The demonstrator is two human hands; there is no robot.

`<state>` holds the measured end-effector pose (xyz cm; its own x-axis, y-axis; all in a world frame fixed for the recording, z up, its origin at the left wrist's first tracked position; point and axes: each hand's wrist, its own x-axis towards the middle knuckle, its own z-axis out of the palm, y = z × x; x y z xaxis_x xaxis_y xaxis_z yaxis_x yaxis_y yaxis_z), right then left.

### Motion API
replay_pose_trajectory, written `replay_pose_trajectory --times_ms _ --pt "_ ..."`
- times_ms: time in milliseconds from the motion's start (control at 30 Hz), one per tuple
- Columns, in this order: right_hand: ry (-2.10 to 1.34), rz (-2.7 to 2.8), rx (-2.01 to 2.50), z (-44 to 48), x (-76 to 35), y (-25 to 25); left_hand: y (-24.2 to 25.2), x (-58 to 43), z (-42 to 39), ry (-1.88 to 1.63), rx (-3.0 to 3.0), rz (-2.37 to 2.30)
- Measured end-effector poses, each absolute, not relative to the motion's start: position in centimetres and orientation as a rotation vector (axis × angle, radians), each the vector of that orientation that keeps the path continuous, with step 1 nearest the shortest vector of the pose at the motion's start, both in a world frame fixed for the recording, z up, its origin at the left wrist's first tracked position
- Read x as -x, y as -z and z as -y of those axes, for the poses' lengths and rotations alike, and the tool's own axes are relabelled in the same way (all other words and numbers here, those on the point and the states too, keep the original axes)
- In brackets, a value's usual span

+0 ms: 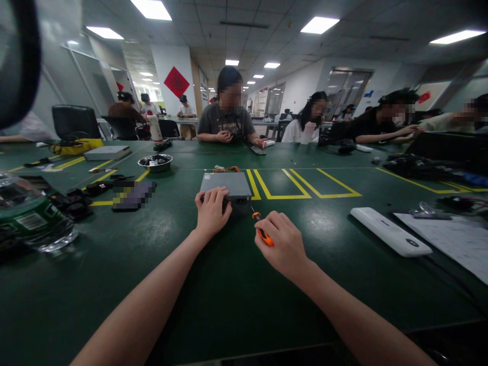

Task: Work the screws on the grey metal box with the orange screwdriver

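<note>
In the head view, a flat grey metal power supply unit [232, 184] lies on the green table, with a power socket on its near side and coloured wires [227, 169] behind it. My left hand [213, 211] grips its near left part, fingers on the top and thumb at the near side. An orange and black screwdriver [266, 237] is in my closed right hand [282, 241]. Its thin shaft points up and left, the tip close to the unit's near right corner. I cannot tell whether the tip touches the metal.
Yellow tape outlines [285, 197] mark the table beyond. A metal bowl [155, 162] of small parts and a large bottle [36, 218] stand left. On the right lie a white oblong device [391, 231] and paper sheets [450, 239]. A person [227, 114] sits opposite.
</note>
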<state>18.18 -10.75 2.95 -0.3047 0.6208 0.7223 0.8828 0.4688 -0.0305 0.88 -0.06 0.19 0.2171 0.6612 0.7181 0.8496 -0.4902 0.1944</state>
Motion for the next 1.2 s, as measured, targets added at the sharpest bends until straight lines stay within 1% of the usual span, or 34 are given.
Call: replay_pose_trajectory --times_ms 233,400,533,933,1200 --pt "0.388 1.981 1.214 10.9 -18.5 -3.3 -0.2 -0.8 0.1 1.129 2.250 1.423" --pt "0.544 1.863 1.156 10.7 -18.7 -3.2 -0.2 -0.8 0.1 1.110 2.250 1.428" --pt "0.633 1.893 1.115 10.7 -18.7 -2.9 -0.1 -0.8 0.1 1.135 2.246 1.414" --pt "0.676 2.003 0.980 10.5 -18.0 -2.6 0.0 -0.8 -0.1 1.142 2.232 1.389" --pt "0.585 1.972 0.960 10.2 -17.9 -2.1 0.0 -0.9 0.0 1.154 2.231 1.401"
